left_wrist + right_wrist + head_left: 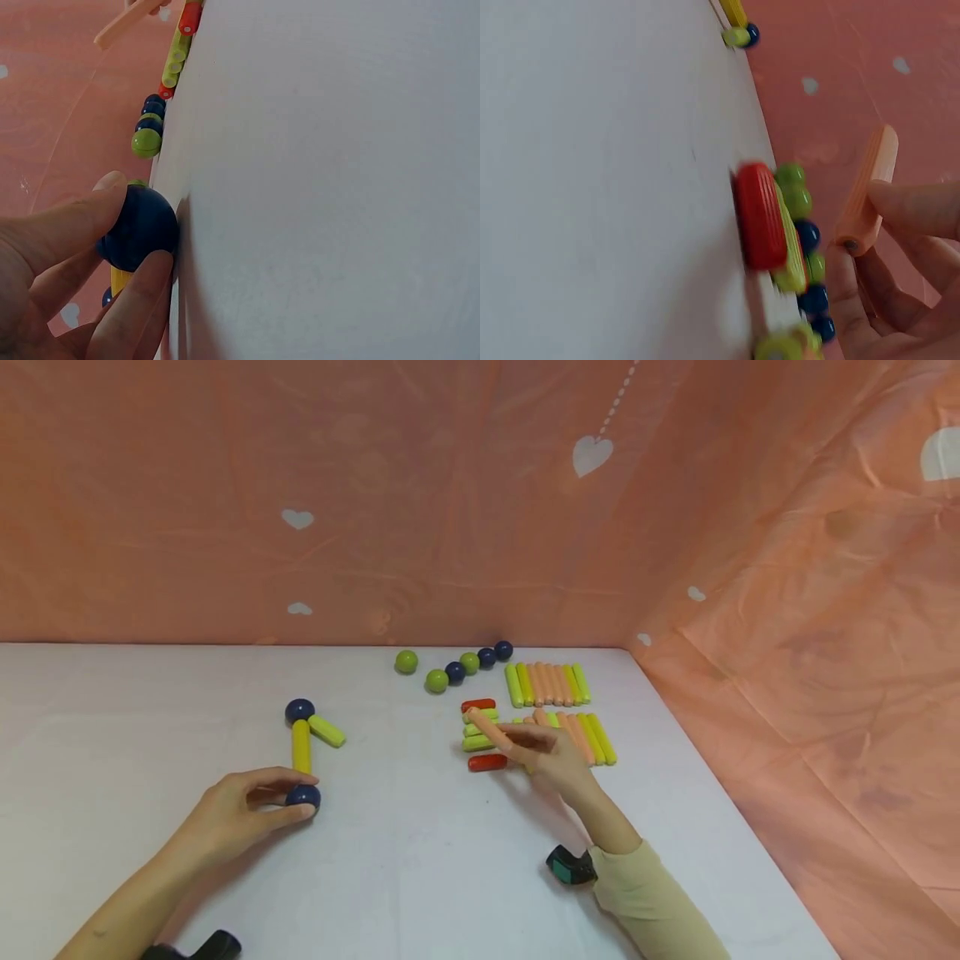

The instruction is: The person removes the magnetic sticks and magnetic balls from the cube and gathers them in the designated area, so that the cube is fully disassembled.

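My left hand [243, 810] pinches a dark blue ball [303, 797] between thumb and fingers at the near end of a yellow rod [301, 747]. At that rod's far end sits another dark blue ball [300, 711], from which a short lime-green rod [327, 732] slants toward the right. On the right, my right hand [551, 760] holds an orange rod [871, 191] by thumb and fingers, raised over the short rods. Beneath it lie several short lime-green rods [480, 744] between two red rods [487, 763], partly covered by the held rod and hand.
Green balls [407, 662] and dark blue balls [455, 672] are scattered at the back of the white table [420, 877]. Farther right, a row of long rods [547, 684] lies behind a second row [596, 739], partly hidden by my right hand. A pink cloth [450, 510] hangs behind.
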Motion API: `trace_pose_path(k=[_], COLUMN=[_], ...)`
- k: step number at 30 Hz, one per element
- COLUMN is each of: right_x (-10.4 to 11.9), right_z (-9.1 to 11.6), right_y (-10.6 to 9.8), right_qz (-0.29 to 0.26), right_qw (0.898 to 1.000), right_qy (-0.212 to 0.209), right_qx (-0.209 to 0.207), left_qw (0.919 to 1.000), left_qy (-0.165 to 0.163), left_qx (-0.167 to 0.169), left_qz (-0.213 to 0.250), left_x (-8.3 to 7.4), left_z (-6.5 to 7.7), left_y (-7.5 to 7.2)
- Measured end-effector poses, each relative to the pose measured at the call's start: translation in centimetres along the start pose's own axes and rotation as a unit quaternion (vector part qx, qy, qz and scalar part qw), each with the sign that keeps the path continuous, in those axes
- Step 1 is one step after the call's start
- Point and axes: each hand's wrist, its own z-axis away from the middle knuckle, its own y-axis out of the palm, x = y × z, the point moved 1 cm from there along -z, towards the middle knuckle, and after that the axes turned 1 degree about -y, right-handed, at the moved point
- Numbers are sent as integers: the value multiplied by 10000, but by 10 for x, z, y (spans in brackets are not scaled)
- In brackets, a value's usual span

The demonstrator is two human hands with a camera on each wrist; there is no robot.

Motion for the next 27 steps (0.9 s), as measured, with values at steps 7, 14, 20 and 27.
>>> trace_pose_path(k=[7,14,20,27], right_x=[-6,-19,-30,-42], right_z=[7,14,16,18], right_y=[-32,-62,-83,-102], right_qz=[35,272,453,402], right_qw=[9929,9813,9727,9623], right_qy=[693,964,1209,1580], right_qx=[-966,-1646,-1927,-2176], left_qw=[10000,10000,10000,10000], left_qy=[-19,33,15,-11], left_qx=[12,-20,-74,-6], left_qz=[-53,-30,-24,5], left_x=[1,2,2,2], left_z=[-1,-1,0,0], left_y=[0,0,-1,1])
